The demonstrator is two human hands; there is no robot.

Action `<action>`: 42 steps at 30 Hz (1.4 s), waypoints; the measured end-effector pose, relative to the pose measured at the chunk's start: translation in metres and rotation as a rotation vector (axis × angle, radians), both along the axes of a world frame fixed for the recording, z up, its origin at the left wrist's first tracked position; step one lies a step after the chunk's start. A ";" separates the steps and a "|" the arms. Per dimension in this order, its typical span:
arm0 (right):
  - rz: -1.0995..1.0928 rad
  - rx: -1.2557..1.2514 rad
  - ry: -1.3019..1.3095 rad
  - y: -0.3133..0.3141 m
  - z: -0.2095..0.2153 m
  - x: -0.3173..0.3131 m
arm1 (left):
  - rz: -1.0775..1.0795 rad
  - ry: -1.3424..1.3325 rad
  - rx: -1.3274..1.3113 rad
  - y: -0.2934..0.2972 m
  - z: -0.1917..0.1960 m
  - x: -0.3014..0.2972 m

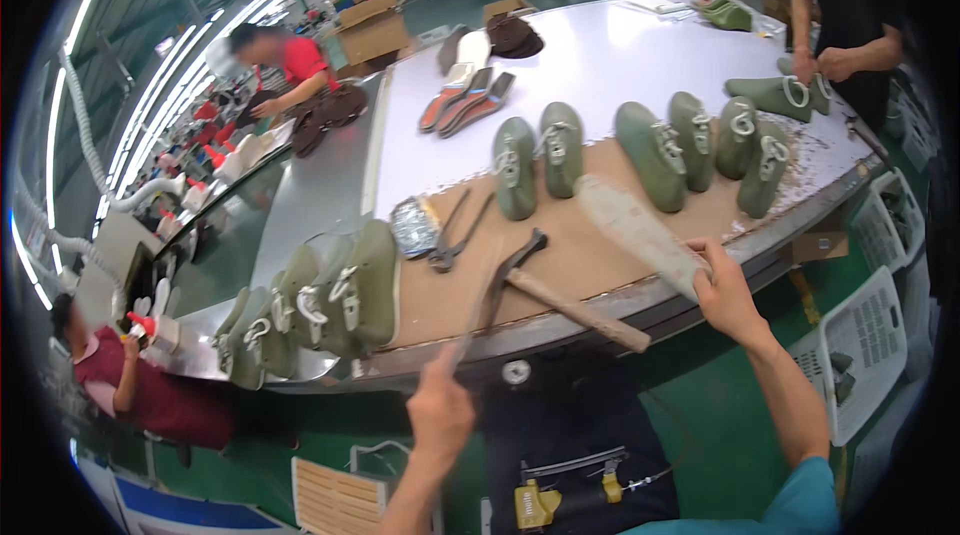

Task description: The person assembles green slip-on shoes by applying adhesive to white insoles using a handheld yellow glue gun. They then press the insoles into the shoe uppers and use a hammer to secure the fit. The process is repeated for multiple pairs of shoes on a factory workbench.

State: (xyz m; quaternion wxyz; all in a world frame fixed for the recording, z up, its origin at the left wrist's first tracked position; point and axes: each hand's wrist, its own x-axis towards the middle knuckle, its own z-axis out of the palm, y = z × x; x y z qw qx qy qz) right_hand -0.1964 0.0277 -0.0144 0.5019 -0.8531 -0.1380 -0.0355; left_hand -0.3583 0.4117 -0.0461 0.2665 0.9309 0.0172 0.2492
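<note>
Right hand closed around pale shoe last, lifted just above brown mat. Left hand gripping thin metal tool, tip near hammer. Pliers beside hammer on mat. Beyond, row of green lasts lined up on table, more green lasts bunched at left. Judged midway: one last in hand, many standing.

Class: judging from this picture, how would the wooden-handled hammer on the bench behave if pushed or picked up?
The hammer lies flat on the brown board, so it would probably slide, not roll. Its dark head looks metal, so likely head-heavy when lifted. The straight wooden handle appears stiff.
</note>
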 end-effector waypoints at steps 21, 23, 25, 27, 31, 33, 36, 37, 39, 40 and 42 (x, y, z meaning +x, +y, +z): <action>0.126 1.369 0.553 -0.039 -0.031 -0.120 | -0.206 -0.084 -0.274 -0.090 0.024 0.192; 0.147 1.448 0.572 -0.044 -0.038 -0.132 | -0.102 -0.089 -0.316 -0.074 0.023 0.227; 0.221 1.514 0.585 -0.048 -0.045 -0.141 | -0.019 0.006 -0.344 -0.066 0.028 0.261; 0.216 1.516 0.593 -0.047 -0.050 -0.149 | 0.005 -0.032 -0.268 -0.062 0.029 0.278; 0.115 1.373 0.581 -0.048 -0.046 -0.149 | -0.109 -0.174 -0.041 -0.089 0.025 0.297; 0.084 1.332 0.600 -0.045 -0.040 -0.142 | -0.052 -0.159 0.035 -0.104 0.022 0.302; 0.089 1.110 0.567 -0.040 -0.022 -0.133 | -0.044 -0.066 -0.144 -0.069 0.013 0.334; 0.100 0.986 0.522 -0.043 -0.031 -0.127 | -0.071 -0.041 -0.227 -0.057 0.013 0.347; 0.093 0.746 0.423 -0.050 -0.044 -0.114 | -0.057 0.042 -0.368 -0.035 0.009 0.367; 0.039 0.671 0.414 -0.046 -0.037 -0.108 | -0.081 0.161 -0.437 -0.029 0.010 0.372; 0.015 0.505 0.258 -0.024 -0.027 -0.084 | -0.126 0.108 -0.407 0.001 -0.007 0.377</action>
